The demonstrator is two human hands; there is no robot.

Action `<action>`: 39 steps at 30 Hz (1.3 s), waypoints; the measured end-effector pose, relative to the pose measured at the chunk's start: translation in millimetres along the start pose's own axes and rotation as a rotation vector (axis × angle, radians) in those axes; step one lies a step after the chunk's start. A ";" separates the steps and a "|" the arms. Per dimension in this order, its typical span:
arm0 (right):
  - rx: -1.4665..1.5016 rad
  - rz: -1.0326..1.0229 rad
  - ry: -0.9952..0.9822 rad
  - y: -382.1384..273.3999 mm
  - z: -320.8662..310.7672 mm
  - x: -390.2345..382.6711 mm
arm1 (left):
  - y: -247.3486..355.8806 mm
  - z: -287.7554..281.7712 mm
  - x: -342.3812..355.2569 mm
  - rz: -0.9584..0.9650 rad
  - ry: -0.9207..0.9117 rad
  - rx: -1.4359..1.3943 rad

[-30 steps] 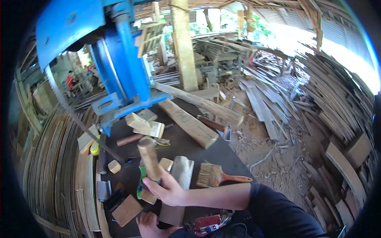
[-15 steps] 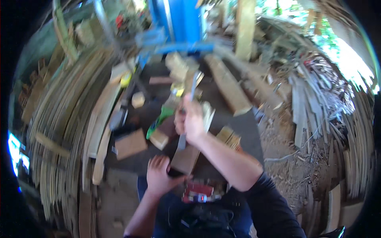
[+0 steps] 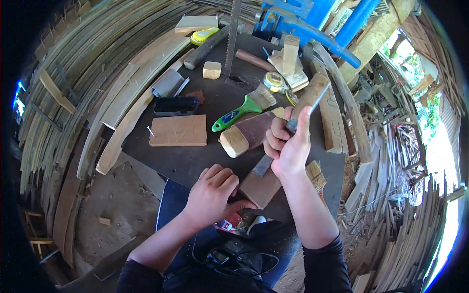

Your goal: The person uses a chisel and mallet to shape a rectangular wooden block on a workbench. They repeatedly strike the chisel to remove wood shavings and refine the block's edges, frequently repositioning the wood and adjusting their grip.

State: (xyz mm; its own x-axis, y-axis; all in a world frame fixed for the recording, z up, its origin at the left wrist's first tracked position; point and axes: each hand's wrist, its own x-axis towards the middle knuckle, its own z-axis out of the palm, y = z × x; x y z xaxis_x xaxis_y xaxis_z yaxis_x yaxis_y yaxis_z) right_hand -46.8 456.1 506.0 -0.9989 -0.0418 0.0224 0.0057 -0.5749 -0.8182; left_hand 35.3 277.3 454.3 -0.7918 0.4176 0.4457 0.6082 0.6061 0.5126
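Observation:
My right hand [image 3: 288, 141] grips a chisel-like tool [image 3: 309, 93] with a wooden handle; its flat grey blade slants down over a brown rectangular block [image 3: 260, 190]. My left hand [image 3: 215, 190] has curled fingers and its thumb against that block's near end. Just beyond lie a sleeve-wrapped wood block [image 3: 233, 140], a green-handled brush [image 3: 233, 115] and a flat wooden board [image 3: 178, 130] with a nail. A second brush [image 3: 315, 175] is partly hidden beside my right forearm.
A dark worktop [image 3: 146, 156] holds a tape measure [image 3: 273, 80], black tray [image 3: 176, 105] and offcuts. An upright saw blade [image 3: 231, 44] passes through it below blue machinery [image 3: 351, 24]. Stacked planks [image 3: 53, 83] line the left; scrap wood [image 3: 400, 234] covers the right.
The view has swung, bringing the worktop nearer the middle. My right hand has brought the tool from raised upright to slanting over the brown block. My left hand stays at the block's near end.

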 end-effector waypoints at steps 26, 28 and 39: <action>0.145 0.128 0.004 8.5 14.4 7.3 | -48.3 30.8 -48.6 0.457 0.327 0.311; 0.138 -0.010 0.026 -0.2 -7.6 8.9 | -13.0 34.9 -14.3 0.466 0.351 0.222; -0.418 -0.586 0.096 12.8 -10.9 6.0 | 4.7 31.4 -8.9 0.457 0.365 0.370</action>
State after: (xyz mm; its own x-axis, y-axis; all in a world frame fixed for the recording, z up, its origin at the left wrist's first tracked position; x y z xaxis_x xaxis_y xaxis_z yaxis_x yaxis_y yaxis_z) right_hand -53.2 457.4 489.4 -0.8322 0.2604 0.4894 -0.5309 -0.1199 -0.8389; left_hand 43.4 297.7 429.7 -0.3513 0.4709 0.8092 0.7658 0.6418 -0.0410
